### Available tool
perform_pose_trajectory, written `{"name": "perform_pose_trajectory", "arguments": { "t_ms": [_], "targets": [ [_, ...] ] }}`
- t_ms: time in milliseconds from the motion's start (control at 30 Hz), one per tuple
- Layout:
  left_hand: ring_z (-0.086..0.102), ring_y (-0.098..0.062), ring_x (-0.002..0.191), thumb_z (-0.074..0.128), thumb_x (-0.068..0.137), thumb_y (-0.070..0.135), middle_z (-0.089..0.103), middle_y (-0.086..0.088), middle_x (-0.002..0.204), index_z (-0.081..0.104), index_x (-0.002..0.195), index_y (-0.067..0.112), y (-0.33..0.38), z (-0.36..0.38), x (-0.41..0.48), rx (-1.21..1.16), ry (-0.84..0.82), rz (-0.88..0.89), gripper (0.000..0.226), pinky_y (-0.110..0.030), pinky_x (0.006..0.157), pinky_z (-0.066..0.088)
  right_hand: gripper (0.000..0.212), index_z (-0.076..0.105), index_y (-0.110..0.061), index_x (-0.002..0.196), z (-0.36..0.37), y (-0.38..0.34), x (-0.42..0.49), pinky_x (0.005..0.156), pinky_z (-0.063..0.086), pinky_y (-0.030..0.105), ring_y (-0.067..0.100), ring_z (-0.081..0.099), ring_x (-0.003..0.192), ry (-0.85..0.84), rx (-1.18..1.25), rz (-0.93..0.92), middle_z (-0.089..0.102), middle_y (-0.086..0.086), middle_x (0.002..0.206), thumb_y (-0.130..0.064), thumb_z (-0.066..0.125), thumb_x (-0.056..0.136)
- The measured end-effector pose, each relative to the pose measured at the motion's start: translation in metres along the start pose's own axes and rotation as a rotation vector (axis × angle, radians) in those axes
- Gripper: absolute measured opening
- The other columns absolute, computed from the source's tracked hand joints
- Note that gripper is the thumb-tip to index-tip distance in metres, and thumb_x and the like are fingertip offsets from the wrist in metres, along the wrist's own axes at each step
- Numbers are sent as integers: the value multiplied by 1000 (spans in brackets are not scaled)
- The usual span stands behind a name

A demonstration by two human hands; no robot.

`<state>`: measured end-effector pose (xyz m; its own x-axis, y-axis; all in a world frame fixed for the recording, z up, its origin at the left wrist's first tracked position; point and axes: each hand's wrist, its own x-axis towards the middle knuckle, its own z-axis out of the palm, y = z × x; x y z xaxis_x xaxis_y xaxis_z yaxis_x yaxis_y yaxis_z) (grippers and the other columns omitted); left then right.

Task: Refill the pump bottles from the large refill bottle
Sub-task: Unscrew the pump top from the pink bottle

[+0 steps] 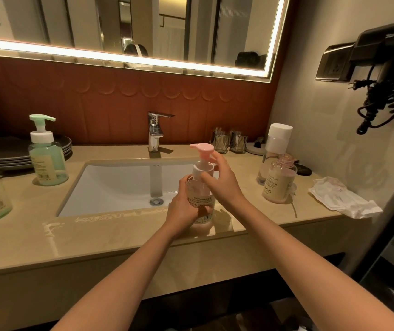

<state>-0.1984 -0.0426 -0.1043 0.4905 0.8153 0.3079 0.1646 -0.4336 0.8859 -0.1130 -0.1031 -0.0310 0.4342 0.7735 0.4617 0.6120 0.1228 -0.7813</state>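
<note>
Our left grip (182, 207) clasps the clear pink-pump plastic bottle (202, 202); our right grip (219, 180) pinches its white collar (197, 170). We should turn it straight, gently.

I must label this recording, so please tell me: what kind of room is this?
Probably a hotel bathroom: a sink with a faucet set in a counter, a lit mirror above it, and a wall-mounted hair dryer on the right.
</note>
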Motion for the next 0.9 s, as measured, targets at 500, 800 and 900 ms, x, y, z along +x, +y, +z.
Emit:
{"name": "perform_pose_trajectory", "arguments": {
  "t_ms": [500,800,900],
  "targets": [
    [56,-15,104,81,62,23,51,6,125,20,133,39,-2,-4,-3,17,-35,64,94,-35,87,52,45,53,-10,122,-24,-24,20,79,49,23,17,58,100,86,318,90,61,4,110,-21,70,82],
    [54,-19,112,82,64,22,50,2,130,18,136,36,7,20,2,-27,-50,54,97,-31,89,50,38,52,-14,122,-115,-4,21,73,57,28,19,64,94,547,471,215,63,5,108,-35,58,91],
    [53,-20,115,82,66,21,48,1,133,18,136,34,15,42,7,-48,-92,68,96,-36,93,49,33,55,-18,117,-153,26,14,80,55,35,18,64,93,636,457,286,63,4,107,-36,58,90]
  ]
}}
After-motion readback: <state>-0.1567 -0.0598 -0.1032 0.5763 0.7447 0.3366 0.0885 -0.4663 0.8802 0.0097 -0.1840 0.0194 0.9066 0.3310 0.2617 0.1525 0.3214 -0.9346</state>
